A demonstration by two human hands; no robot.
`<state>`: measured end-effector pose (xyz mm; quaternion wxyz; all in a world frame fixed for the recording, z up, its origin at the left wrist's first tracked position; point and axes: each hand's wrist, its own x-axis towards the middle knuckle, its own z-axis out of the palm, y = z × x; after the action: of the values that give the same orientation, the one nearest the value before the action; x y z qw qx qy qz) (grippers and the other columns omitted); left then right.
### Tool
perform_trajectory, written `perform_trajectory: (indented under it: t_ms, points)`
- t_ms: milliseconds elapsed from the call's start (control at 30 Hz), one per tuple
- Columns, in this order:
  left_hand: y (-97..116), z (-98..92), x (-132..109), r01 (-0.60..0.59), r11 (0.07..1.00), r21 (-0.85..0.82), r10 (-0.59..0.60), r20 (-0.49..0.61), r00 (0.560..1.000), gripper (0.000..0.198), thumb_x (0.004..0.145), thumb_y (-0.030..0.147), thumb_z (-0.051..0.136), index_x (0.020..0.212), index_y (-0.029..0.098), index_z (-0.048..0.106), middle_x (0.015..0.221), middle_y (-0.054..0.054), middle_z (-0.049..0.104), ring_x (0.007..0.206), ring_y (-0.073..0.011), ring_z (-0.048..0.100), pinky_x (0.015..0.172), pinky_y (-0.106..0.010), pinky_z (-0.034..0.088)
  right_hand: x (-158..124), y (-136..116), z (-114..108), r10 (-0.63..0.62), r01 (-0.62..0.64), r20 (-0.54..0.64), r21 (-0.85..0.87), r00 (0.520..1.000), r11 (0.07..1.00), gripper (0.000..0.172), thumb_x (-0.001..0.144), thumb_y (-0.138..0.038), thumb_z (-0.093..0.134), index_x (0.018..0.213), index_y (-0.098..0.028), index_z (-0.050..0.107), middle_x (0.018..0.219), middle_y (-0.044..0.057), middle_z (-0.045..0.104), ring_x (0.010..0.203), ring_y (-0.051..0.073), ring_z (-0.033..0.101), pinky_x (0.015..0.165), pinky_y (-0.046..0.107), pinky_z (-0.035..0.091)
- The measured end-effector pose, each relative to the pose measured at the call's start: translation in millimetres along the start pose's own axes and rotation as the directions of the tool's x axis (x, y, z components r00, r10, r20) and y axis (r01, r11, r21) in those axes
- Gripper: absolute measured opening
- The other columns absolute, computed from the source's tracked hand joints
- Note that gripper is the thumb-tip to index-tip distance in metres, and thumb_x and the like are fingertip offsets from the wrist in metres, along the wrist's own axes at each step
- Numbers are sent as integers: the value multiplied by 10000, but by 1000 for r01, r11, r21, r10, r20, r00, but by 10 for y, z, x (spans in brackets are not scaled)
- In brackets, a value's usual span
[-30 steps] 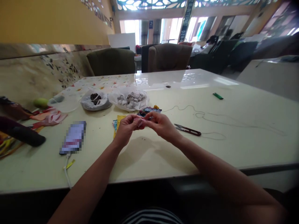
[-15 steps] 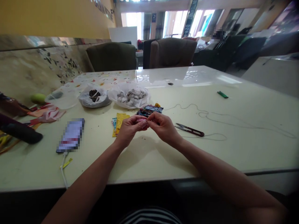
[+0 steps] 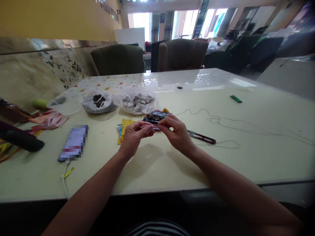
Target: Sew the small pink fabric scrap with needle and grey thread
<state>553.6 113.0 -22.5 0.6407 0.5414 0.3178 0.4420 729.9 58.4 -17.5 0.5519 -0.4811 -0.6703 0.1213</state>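
My left hand (image 3: 132,137) is closed, thumb against fingers, on a small folded pink piece (image 3: 154,127) whose material I cannot make out. Just to its right, my right hand (image 3: 177,131) pinches with thumb and forefinger; whatever is between those fingertips is too small to name. Behind both hands lie dark, shiny printed packets (image 3: 157,114). Yellow packets (image 3: 126,125) lie beside my left hand. Thread snips (image 3: 203,137) with a dark red handle rest right of my right hand, partly hidden by it. A long thin thread (image 3: 248,130) trails across the table's right side.
Two plastic bags stand behind, one with whitish lumps (image 3: 139,102), one with dark bits (image 3: 98,101). A phone (image 3: 73,142) on a cable, a dark cylinder (image 3: 23,137) and pink cloth (image 3: 52,119) lie left. A green lighter (image 3: 236,98) lies far right.
My right hand has moved slightly right, away from my left, opening a small gap between the fingertips. It now covers more of the thread snips' blades. My left hand keeps the pink piece.
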Motion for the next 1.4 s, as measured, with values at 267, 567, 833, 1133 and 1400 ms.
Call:
perform_trajectory:
  t_ms: [267,567,833,1133,1400]
  points:
    - [-16,8,-1,-12,1000,-28,11,-25,1000,305,712,392,884,871,161,766,766,-27,759,701,-149,718,764,-310,623,-46,-69,8,10,-9,26,-29,1000,1000,151,937,-210,630,793,-208,674,795,24,584,718,155,540,666,303,433]
    - [-13,14,-8,-25,999,-23,24,-37,999,309,713,395,884,874,159,765,758,-27,753,707,-150,716,783,-322,623,-45,-54,24,16,-15,18,-39,1000,999,156,937,-224,623,784,-210,646,782,22,590,698,154,523,656,300,428]
    - [5,27,-9,-30,999,-30,29,-36,999,312,700,386,894,863,151,767,741,-27,752,674,-141,709,751,-306,621,-39,-53,17,-10,11,17,-36,1000,999,147,936,-193,620,793,-196,649,780,17,597,702,143,531,657,285,429]
    - [2,42,-27,-190,974,126,195,-36,980,260,753,371,855,854,149,764,739,-29,744,692,-155,716,725,-289,613,-55,-22,40,-93,93,-4,-79,996,993,155,930,-125,597,787,-185,605,756,7,608,653,119,504,630,263,413]
    - [13,59,-37,-246,953,180,252,-10,968,222,772,351,843,831,152,765,760,-26,736,692,-139,704,708,-262,608,-69,-18,64,-133,132,-5,-113,991,985,169,952,-151,574,787,-189,578,749,17,603,668,132,506,632,274,398]
